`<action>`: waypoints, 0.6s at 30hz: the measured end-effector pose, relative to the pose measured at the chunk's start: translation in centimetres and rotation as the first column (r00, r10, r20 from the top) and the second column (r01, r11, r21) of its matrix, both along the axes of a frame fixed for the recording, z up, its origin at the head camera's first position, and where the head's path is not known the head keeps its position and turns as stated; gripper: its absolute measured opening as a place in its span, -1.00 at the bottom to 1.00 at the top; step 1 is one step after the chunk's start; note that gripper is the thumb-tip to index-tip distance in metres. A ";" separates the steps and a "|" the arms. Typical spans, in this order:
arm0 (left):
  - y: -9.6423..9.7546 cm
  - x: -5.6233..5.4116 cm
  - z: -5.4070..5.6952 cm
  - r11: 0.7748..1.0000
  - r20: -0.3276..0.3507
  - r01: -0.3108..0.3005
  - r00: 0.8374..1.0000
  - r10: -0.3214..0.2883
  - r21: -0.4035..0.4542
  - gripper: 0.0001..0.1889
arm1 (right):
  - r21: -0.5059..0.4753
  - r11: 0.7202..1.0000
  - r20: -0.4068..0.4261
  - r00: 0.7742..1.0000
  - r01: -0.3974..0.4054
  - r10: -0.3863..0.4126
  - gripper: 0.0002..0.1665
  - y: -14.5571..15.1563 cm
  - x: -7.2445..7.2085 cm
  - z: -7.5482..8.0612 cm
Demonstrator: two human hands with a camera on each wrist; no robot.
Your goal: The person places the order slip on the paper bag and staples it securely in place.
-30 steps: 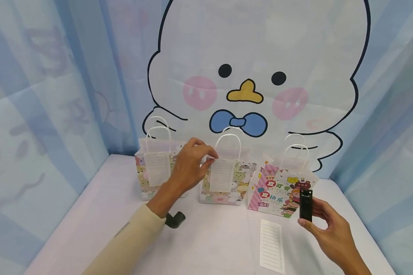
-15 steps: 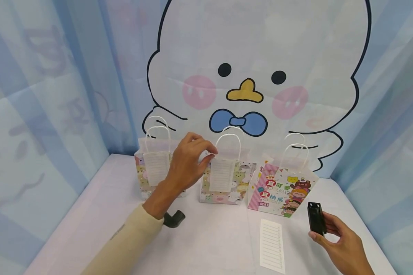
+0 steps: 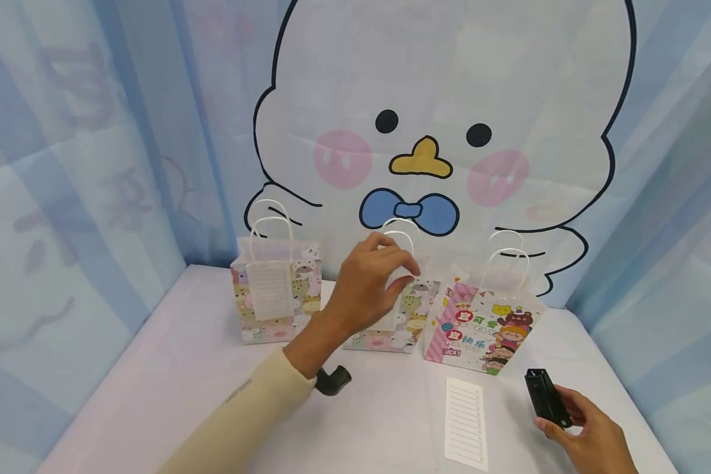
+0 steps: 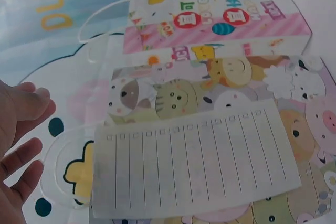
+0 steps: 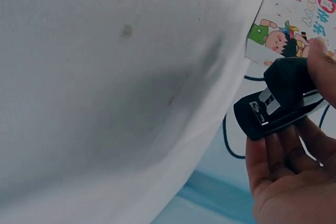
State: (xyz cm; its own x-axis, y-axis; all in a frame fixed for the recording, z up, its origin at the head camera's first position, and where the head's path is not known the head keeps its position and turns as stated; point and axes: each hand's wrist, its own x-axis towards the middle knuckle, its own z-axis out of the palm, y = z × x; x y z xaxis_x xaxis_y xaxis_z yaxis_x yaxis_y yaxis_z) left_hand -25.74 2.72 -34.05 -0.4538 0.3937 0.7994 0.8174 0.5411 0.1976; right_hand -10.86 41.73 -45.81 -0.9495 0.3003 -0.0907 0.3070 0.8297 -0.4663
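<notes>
My left hand (image 3: 370, 283) hovers in front of the middle gift bag (image 3: 423, 306), thumb and forefinger close together with nothing between them. In the left wrist view its loosely bent fingers (image 4: 29, 153) are apart from that bag. A lined paper slip (image 4: 194, 163) lies against the bag's animal-print front; the hand partly covers it in the head view. At the lower right, my right hand (image 3: 592, 428) grips a black stapler (image 3: 548, 398) between thumb and fingers. The right wrist view shows the stapler (image 5: 275, 100) from its end.
Another animal-print bag (image 3: 305, 296) with a lined slip (image 3: 270, 289) stands at the left. The right bag (image 3: 486, 326) has a pink-striped front with colourful figures. A loose lined slip (image 3: 465, 423) lies on the white table (image 3: 385, 421). A cartoon curtain (image 3: 426, 72) hangs behind.
My left hand has left the upper left corner of the middle bag's slip and moved right across the bag. My right hand has lowered the stapler, tilting it, away from the right bag.
</notes>
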 end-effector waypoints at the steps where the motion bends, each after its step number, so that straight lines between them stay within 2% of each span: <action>1: 0.5 0.0 0.1 1.000 -0.003 0.010 1.000 -0.010 -0.004 -0.86 | 0.017 1.000 -0.003 1.000 -0.009 0.009 0.18 0.2 0.1 -0.1; 5: 2.6 0.0 0.1 0.999 -0.002 0.040 0.999 -0.041 -0.025 -0.89 | 0.087 0.995 0.016 0.999 -0.045 0.044 0.18 0.9 0.2 -0.7; 9: 4.7 0.0 0.0 0.997 0.024 0.055 0.998 -0.054 -0.055 -0.91 | 0.117 0.991 0.080 0.995 -0.060 0.051 0.28 1.6 0.5 -1.2; 18: 8.2 -0.3 -0.7 0.992 0.090 0.045 0.995 -0.035 -0.122 -0.91 | 0.131 0.990 0.176 0.984 -0.048 0.025 0.43 2.8 1.2 -1.7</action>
